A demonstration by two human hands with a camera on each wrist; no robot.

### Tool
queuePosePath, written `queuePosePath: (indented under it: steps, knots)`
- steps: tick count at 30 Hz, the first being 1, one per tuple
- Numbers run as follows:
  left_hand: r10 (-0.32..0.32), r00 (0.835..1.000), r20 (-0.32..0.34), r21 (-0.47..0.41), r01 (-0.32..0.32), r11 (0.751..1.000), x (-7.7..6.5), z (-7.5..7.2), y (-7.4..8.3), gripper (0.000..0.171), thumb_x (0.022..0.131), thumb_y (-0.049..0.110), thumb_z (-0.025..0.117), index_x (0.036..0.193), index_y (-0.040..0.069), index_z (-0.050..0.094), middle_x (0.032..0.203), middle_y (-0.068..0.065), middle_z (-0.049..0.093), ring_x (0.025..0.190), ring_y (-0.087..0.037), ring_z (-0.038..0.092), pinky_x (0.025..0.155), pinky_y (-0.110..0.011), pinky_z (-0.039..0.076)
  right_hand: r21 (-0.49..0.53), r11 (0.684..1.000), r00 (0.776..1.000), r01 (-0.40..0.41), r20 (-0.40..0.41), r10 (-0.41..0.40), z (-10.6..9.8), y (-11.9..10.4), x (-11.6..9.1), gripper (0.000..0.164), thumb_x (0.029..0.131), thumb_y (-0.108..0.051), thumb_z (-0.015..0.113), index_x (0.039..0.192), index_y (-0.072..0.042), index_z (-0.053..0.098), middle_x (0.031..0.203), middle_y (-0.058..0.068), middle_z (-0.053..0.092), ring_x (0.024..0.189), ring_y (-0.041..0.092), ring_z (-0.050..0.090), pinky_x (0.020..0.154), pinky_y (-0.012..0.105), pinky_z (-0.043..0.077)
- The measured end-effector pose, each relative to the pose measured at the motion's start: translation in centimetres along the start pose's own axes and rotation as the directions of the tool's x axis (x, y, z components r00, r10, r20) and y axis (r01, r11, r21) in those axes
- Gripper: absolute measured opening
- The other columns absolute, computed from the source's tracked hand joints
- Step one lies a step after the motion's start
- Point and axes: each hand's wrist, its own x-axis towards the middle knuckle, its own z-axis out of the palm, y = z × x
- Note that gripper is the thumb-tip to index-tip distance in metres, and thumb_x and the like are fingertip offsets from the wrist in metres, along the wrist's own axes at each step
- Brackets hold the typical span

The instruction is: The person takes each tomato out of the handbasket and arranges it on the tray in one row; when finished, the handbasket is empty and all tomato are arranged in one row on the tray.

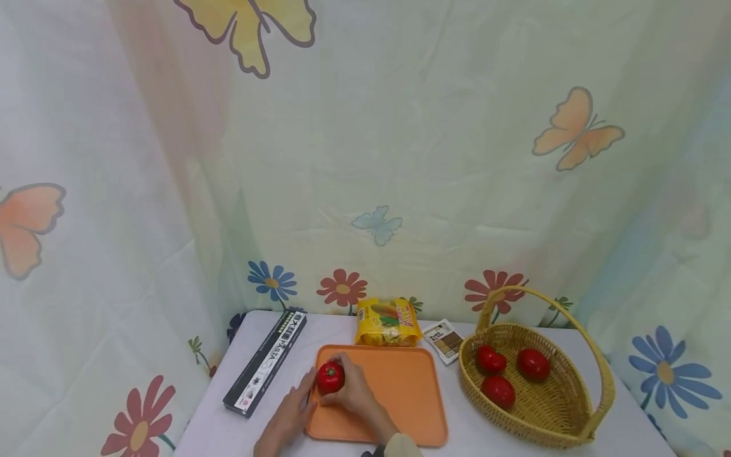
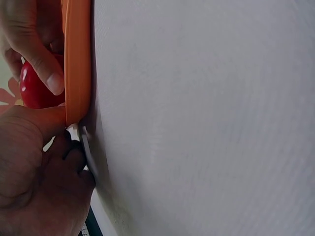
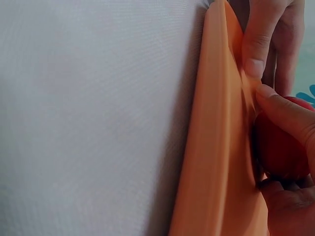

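A glossy red tomato (image 1: 330, 378) with a green stem top sits at the left side of the orange tray (image 1: 400, 393). My right hand (image 1: 354, 388) holds it, fingers behind and thumb in front. In the right wrist view, that thumb lies across the tomato (image 3: 278, 147). At the tray's left edge is my left hand (image 1: 292, 412). The left wrist view shows the left hand (image 2: 34, 167) with its thumb over the rim and its fingers curled outside the tray (image 2: 78, 59). A thin dark strip shows beside those fingers; its kind is unclear.
To the left lies a long black-and-white pasta box (image 1: 265, 365). Behind the tray stand a yellow food packet (image 1: 388, 324) and a small white-and-brown packet (image 1: 444, 341). A handled wicker basket (image 1: 548, 406) on the right contains several red items (image 1: 498, 391).
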Motion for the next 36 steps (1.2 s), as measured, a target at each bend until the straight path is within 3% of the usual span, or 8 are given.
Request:
queuePosePath:
  steps: [10,22,30,36]
  knots:
    - [0.007,1.0,-0.017,-0.012,-0.007,1.0,-0.32,-0.1,0.47,0.07,0.107,0.019,0.065,0.17,0.019,0.035,0.174,-0.016,0.036,0.152,-0.066,0.025,0.12,-0.082,0.024,0.033,0.999,1.0,-0.027,0.016,0.027,-0.53,0.4,-0.44,0.081,0.079,-0.017,0.099,0.147,-0.008,0.055,0.143,0.012,0.063,0.136,0.04,0.056,0.111,0.063,0.055]
    - [-0.048,0.999,-0.002,-0.022,0.048,0.999,-0.37,-0.61,0.34,0.072,0.106,0.026,0.068,0.17,0.025,0.036,0.169,-0.021,0.041,0.151,-0.065,0.031,0.117,-0.084,0.029,0.073,0.997,1.0,0.006,0.018,-0.007,-0.38,0.63,-0.37,0.07,0.083,-0.015,0.096,0.142,-0.007,0.059,0.139,0.009,0.068,0.135,0.036,0.061,0.113,0.057,0.054]
    - [-0.023,1.0,0.0,-0.034,0.023,0.999,-0.16,-0.64,0.17,0.073,0.104,0.022,0.07,0.17,0.02,0.037,0.171,-0.018,0.039,0.15,-0.066,0.03,0.119,-0.082,0.026,0.059,0.998,1.0,0.014,0.0,-0.014,-0.21,0.26,-0.37,0.069,0.083,-0.014,0.096,0.141,-0.006,0.059,0.138,0.011,0.068,0.134,0.037,0.061,0.113,0.058,0.054]
    - [-0.037,0.999,-0.006,-0.025,0.036,0.999,-0.18,-0.57,0.33,0.073,0.104,0.022,0.07,0.169,0.021,0.038,0.17,-0.019,0.039,0.15,-0.066,0.03,0.119,-0.081,0.028,0.022,1.0,1.0,0.01,0.025,-0.01,-0.71,-0.17,-0.65,0.085,0.085,-0.019,0.095,0.155,-0.004,0.05,0.152,0.016,0.06,0.143,0.041,0.054,0.115,0.06,0.052]
